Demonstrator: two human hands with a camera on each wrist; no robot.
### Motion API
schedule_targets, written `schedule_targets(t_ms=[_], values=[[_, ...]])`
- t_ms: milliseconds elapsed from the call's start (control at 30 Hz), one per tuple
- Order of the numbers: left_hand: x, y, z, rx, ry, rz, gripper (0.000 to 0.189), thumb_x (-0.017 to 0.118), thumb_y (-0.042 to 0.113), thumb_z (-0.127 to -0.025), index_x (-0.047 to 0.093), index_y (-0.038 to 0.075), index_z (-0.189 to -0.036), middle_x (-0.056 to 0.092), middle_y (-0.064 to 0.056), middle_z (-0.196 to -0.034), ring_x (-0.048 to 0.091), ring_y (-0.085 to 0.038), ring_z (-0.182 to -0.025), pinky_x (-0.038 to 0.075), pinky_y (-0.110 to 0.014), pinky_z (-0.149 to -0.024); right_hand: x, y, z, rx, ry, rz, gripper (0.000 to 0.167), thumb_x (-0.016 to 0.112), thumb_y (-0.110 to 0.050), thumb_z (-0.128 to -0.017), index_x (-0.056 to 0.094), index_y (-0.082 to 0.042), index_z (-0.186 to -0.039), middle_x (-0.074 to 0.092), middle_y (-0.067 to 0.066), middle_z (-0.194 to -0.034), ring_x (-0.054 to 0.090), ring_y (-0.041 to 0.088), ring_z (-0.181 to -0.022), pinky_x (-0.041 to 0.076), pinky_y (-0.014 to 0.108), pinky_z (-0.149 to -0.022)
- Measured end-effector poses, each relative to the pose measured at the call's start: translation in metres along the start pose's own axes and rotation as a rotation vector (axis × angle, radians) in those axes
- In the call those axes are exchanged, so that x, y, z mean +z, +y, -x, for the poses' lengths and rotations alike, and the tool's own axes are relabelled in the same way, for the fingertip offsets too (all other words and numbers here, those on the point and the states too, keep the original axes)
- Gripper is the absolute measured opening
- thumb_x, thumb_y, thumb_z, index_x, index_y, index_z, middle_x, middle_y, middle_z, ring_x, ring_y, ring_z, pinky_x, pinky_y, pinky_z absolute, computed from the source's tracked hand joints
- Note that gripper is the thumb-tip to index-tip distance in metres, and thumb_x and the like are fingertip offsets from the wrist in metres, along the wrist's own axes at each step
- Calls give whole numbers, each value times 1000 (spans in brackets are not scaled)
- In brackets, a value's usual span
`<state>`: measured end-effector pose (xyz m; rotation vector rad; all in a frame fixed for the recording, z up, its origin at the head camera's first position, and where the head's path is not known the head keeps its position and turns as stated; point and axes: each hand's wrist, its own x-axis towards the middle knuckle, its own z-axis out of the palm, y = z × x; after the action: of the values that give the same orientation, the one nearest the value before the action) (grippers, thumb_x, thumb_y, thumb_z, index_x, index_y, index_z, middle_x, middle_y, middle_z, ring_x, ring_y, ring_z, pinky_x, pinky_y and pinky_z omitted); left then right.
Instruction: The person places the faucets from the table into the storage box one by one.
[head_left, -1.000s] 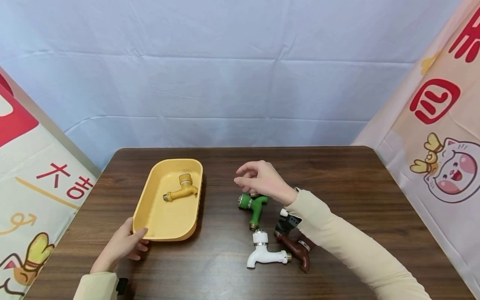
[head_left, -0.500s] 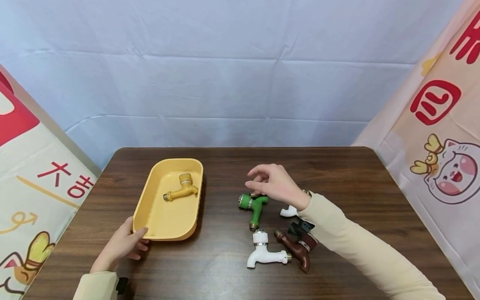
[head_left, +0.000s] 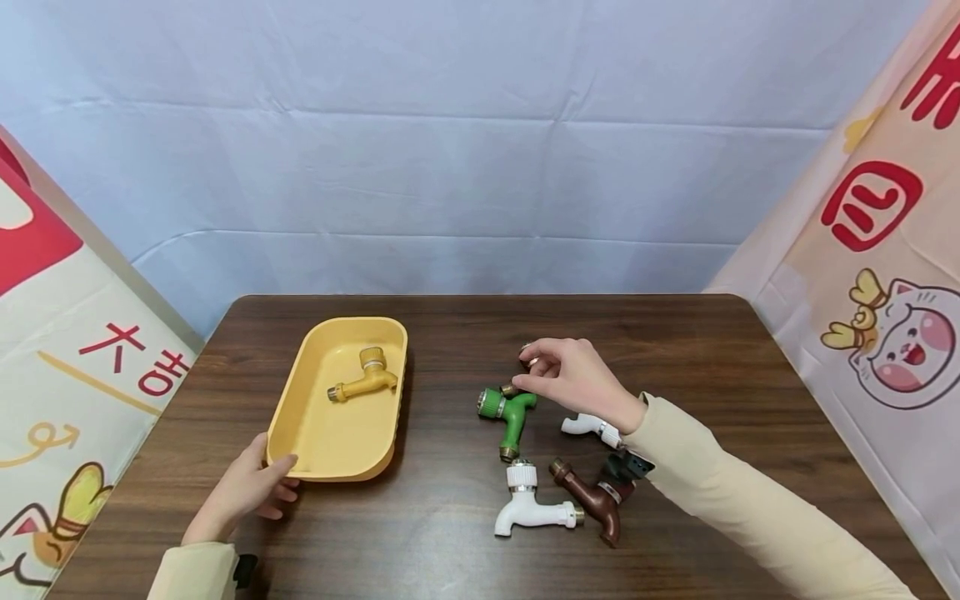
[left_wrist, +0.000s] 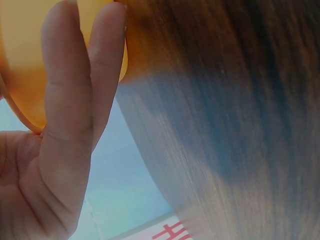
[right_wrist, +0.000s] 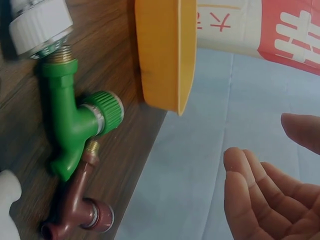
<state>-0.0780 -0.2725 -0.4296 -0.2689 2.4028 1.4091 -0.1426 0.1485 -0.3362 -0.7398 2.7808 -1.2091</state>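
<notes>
My left hand (head_left: 243, 487) grips the near left corner of a yellow plastic tray (head_left: 330, 446), thumb over the rim and fingers outside. Inside the tray lies a yellow faucet (head_left: 371, 382). My right hand (head_left: 576, 379) hovers over the faucets with loosely bent fingers, holding nothing; thumb and fingertips stand apart in the right wrist view. Beneath it lies a brown faucet (right_wrist: 75, 200), mostly hidden in the head view. Just left of that hand is a green faucet (head_left: 514, 417). A white faucet (head_left: 585, 425) lies under the wrist, partly covered.
Closer to the front are another white faucet (head_left: 528, 510) and a second brown faucet (head_left: 596, 504), its handle partly behind the wrist camera. All the loose faucets lie on a dark wooden table (head_left: 427, 550). A pale cloth (head_left: 480, 167) hangs behind the table's far edge.
My right hand has moved to the right, from beyond the green faucet to above the far brown one, uncovering the white faucet beneath the wrist. The left hand and tray have stayed put.
</notes>
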Motion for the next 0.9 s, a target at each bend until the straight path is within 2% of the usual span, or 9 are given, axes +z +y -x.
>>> schedule_targets(t_ms=[333, 567, 900], values=[[1, 1, 2, -12, 14, -4, 49, 46, 16, -95, 19, -3, -131, 60, -15, -80, 63, -27, -67, 51, -40, -51, -9, 9, 12, -55, 77, 42, 24, 72, -14, -78, 67, -2, -98, 63, -2, -71, 59, 8, -61, 49, 24, -59], [1, 1, 1, -8, 12, -5, 49, 46, 18, -96, 19, -3, -131, 60, -15, -80, 63, -28, -67, 51, -41, -51, -14, 17, 19, -27, 122, 102, 24, 75, -18, -74, 68, -5, -93, 63, -3, -72, 58, 6, -60, 48, 25, -59], [0, -1, -3, -14, 10, -9, 51, 45, 18, -96, 17, -4, -133, 60, -15, -80, 63, -27, -67, 51, -41, -51, -15, 35, 31, 42, 138, 95, 28, 74, -22, -76, 67, -5, -96, 64, -3, -75, 59, 10, -65, 46, 27, -59]])
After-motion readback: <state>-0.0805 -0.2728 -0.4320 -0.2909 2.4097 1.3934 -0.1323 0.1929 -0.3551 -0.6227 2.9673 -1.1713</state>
